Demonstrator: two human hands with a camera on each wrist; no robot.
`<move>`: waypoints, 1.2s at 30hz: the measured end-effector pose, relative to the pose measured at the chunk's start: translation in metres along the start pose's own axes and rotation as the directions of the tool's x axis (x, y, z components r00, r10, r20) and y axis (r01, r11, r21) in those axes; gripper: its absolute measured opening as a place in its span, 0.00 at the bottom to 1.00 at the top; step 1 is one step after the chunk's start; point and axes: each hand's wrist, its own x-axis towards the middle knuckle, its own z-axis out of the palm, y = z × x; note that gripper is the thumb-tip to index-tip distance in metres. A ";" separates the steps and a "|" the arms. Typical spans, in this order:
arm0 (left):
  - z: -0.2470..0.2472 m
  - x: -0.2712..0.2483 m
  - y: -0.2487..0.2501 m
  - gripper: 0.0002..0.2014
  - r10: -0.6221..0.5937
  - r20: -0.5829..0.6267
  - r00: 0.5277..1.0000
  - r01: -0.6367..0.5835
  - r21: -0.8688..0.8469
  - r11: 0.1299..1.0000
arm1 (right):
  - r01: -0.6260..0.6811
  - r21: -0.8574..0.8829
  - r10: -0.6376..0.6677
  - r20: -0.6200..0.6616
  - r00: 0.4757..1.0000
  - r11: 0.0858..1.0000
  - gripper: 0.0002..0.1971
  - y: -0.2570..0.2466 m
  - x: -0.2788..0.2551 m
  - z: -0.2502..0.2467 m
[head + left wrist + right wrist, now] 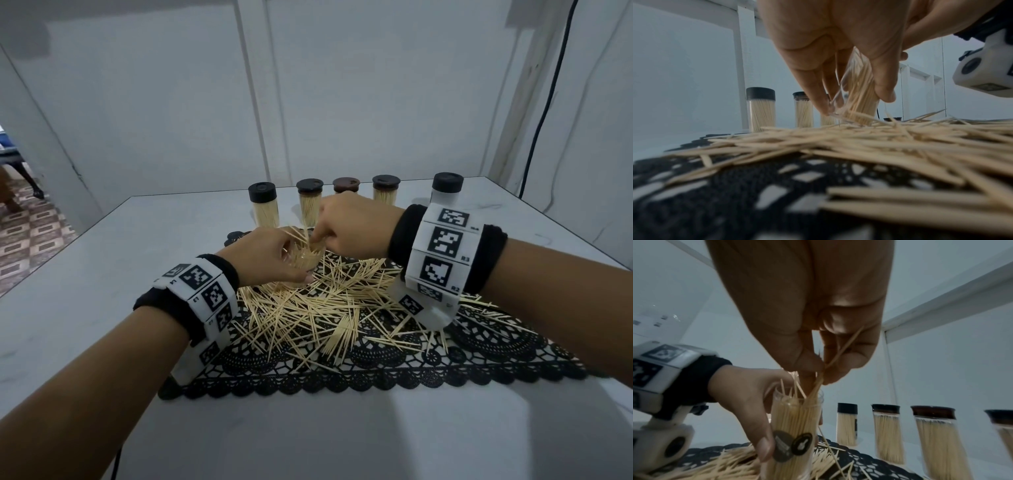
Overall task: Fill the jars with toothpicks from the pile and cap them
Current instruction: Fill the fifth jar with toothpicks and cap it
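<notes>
I count five capped jars in a row at the back of the tabletop — four hold toothpicks, the far right one looks empty. A sixth jar, the open jar, stands on the toothpick pile, and my left hand curls round it. Just above its mouth, my right hand pinches a few toothpicks — tips inside the jar. The pile lies on one black lace mat.

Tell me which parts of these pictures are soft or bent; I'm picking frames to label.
Head view: the wall posts bow from the wide lens. Left wrist view: the near toothpicks and black lace mat are out of focus. Right wrist view: the right hand is dark and smeared, the capped jars lean.
</notes>
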 end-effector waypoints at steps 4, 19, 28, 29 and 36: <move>0.001 0.001 0.000 0.28 0.005 0.001 1.000 -0.005 0.000 1.000 | 0.032 0.069 -0.029 -0.048 0.998 0.997 0.17 -0.001 0.001 -0.001; 0.002 0.001 -0.003 0.26 0.030 -0.060 0.998 -0.034 -0.079 0.996 | 0.069 0.332 0.040 -0.309 0.950 0.941 0.04 0.008 0.001 0.022; -0.001 0.000 -0.001 0.18 0.102 -0.178 0.979 -0.128 -0.146 0.981 | 0.148 0.353 0.031 -0.454 0.890 0.924 0.10 0.005 -0.004 0.034; -0.001 0.000 -0.002 0.19 0.106 -0.185 0.977 -0.132 -0.134 0.982 | 0.166 0.343 0.015 -0.468 0.884 0.924 0.09 0.005 -0.004 0.033; 0.004 0.005 -0.011 0.18 0.156 -0.277 0.948 -0.198 -0.129 0.972 | 0.188 0.287 0.022 -0.597 0.802 0.939 0.11 0.000 -0.001 0.042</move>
